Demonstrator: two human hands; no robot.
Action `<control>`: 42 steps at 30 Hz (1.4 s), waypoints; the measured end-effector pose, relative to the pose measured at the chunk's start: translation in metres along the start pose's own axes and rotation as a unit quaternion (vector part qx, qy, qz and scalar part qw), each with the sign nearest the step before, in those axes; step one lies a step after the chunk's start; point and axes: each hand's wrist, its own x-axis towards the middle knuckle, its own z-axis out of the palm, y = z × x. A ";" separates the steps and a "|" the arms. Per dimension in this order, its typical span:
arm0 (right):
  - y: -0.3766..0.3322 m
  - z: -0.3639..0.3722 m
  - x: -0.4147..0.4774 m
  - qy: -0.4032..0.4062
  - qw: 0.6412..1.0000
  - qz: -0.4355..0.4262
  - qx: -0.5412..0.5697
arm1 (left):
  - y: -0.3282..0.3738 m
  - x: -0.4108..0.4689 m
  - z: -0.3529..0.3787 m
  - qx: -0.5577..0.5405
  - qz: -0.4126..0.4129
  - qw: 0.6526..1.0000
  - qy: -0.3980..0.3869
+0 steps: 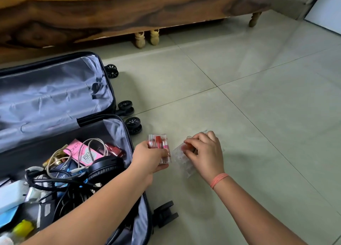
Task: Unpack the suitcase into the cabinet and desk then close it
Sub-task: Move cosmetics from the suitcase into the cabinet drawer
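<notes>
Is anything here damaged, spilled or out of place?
Yes: the grey lining of the suitcase's empty half looks torn near its right edge, where a dark ragged gap shows. Cables lie tangled over the packed half.

A pale tiled floor (258, 100) is seen, on which an open suitcase (55, 97) is laid flat at the left, its black wheels (133, 125) turned toward the middle. At the back, the turned wooden legs (139, 40) of a dark wooden bench (110, 10) are stood on the tiles.
</notes>
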 end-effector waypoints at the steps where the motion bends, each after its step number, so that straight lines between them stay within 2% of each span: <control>1: 0.001 0.004 0.001 0.005 1.000 -0.010 -0.021 | 0.000 0.001 0.000 -0.002 0.002 1.000 0.000; 6: -0.003 0.013 0.008 0.011 0.998 -0.001 -0.063 | -0.002 0.006 -0.002 -0.022 -0.015 0.999 -0.021; 11: -0.010 0.005 0.005 0.033 0.997 0.055 0.030 | -0.005 0.007 -0.006 -0.036 -0.034 0.998 -0.045; 13: -0.018 -0.005 0.004 0.026 0.990 0.081 0.113 | -0.002 0.007 -0.007 -0.033 -0.034 0.996 -0.071; 14: -0.024 -0.009 0.003 -0.002 0.978 0.105 0.182 | -0.001 0.007 -0.008 -0.034 -0.034 0.995 -0.085; 16: -0.036 -0.020 0.003 -0.102 0.931 0.149 0.316 | 0.000 0.005 -0.012 -0.033 -0.028 0.992 -0.117; 19: -0.042 -0.030 0.004 -0.193 0.897 0.154 0.366 | -0.002 0.001 -0.015 -0.022 -0.011 0.988 -0.150; 21: -0.042 -0.035 0.005 -0.184 0.877 0.180 0.405 | -0.004 0.001 -0.015 -0.036 -0.002 0.989 -0.143; 24: -0.037 -0.035 0.003 -0.116 0.828 0.258 0.484 | -0.004 0.002 -0.012 -0.074 0.001 0.992 -0.104; 26: -0.028 -0.030 -0.001 -0.054 0.853 0.281 0.437 | -0.005 0.002 -0.010 -0.085 -0.003 0.993 -0.079; 28: -0.019 -0.022 -0.005 -0.008 0.906 0.264 0.329 | -0.006 0.002 -0.009 -0.087 -0.009 0.994 -0.072; 30: -0.014 -0.014 -0.009 0.003 0.955 0.219 0.200 | -0.007 0.001 -0.010 -0.080 -0.015 0.994 -0.075; 32: -0.013 -0.007 -0.011 0.029 0.988 0.137 0.069 | -0.007 0.001 -0.011 -0.076 -0.018 0.994 -0.077; 35: -0.008 0.001 -0.010 0.084 0.996 0.028 -0.015 | -0.007 0.003 -0.012 -0.077 -0.020 0.994 -0.075; 37: 0.000 0.005 -0.015 0.080 0.996 -0.004 -0.046 | -0.008 0.003 -0.012 -0.077 -0.024 0.994 -0.074; 40: 0.005 0.009 -0.022 0.052 0.996 0.001 -0.078 | -0.008 0.003 -0.012 -0.067 -0.024 0.994 -0.083; 42: -0.001 0.005 -0.022 0.064 0.997 0.027 -0.043 | -0.007 0.005 -0.013 -0.053 -0.026 0.993 -0.104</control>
